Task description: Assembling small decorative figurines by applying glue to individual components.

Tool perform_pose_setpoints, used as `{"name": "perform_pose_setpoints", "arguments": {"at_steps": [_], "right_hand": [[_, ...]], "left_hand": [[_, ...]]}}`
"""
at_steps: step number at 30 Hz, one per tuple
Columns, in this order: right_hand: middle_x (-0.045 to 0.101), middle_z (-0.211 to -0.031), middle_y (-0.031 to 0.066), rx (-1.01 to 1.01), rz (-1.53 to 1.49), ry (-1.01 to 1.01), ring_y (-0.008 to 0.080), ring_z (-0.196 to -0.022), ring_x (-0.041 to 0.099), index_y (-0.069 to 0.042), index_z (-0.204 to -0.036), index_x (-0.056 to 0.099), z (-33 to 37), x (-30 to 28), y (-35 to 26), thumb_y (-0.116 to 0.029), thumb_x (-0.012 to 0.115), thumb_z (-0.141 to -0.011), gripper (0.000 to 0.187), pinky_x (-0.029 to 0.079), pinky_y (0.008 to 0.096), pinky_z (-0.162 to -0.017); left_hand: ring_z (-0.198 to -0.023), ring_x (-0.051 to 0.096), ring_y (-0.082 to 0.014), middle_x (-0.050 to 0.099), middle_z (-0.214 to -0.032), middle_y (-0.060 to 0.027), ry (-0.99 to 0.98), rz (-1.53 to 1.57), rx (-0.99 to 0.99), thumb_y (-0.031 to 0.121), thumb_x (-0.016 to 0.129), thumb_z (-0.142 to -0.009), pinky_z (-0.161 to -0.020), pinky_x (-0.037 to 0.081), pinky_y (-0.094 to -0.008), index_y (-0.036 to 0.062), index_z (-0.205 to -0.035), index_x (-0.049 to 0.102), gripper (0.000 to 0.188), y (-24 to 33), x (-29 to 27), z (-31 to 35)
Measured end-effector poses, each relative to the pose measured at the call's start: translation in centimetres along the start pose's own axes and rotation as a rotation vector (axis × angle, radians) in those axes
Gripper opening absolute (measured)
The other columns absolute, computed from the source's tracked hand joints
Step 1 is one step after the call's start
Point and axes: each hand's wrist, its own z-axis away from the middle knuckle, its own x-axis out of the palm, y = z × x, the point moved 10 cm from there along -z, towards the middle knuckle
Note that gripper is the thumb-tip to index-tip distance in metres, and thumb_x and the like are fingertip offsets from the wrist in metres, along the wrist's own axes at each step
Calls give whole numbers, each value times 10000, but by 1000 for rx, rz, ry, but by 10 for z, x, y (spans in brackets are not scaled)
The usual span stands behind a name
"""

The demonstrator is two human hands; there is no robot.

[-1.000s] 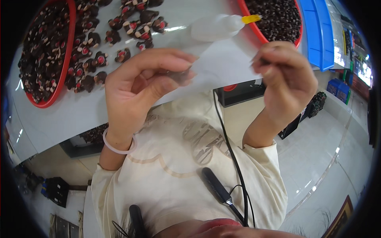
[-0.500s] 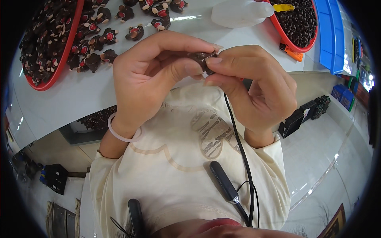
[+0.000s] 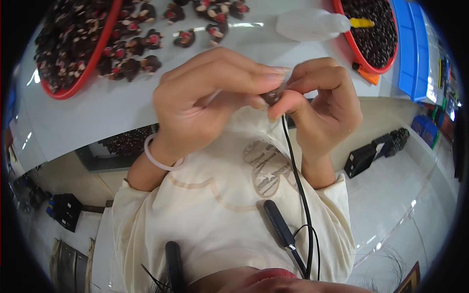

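Note:
Between my fingertips, above the front edge of the table, is a small dark brown piece point(image 3: 271, 97), mostly covered by the fingers. My left hand point(image 3: 207, 95), with a pale bracelet at its wrist, pinches it from the left. From the right, the thumb and fingers of my right hand point(image 3: 325, 102) close on the same piece. Beyond my left hand, several small dark brown figures point(image 3: 184, 37) with red and beige parts lie loose on the white table point(image 3: 234, 36). More of them fill a red-rimmed basket point(image 3: 93, 66) at the far left.
A white squeeze bottle point(image 3: 308, 25) with a yellow tip lies behind my hands. Right of it stands a red bowl point(image 3: 392, 59) of small shiny dark brown pieces, with an orange tool point(image 3: 369, 76) beside it. A blue tray point(image 3: 411, 49) is farther right. A black cable point(image 3: 299, 180) hangs along my shirt.
Both hands have shifted their grip on the brown piece; my left fingers now reach further over it. The table and its things appear slightly lower and further right in view.

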Motion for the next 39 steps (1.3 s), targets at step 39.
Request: {"name": "perform_pose_setpoints", "arguments": {"at_steps": [39], "right_hand": [[539,-627,38,121,-122,-154,75,-535,470,31,-714,546,-1,17,24,5,672,-741,131,349,181,-486]], "left_hand": [[-899,587,-306,602,-964,-157,-36,-1465,-74,97,546,-823,-791,462,-361,-7,-941,610,170,97,-111,-131]]}}
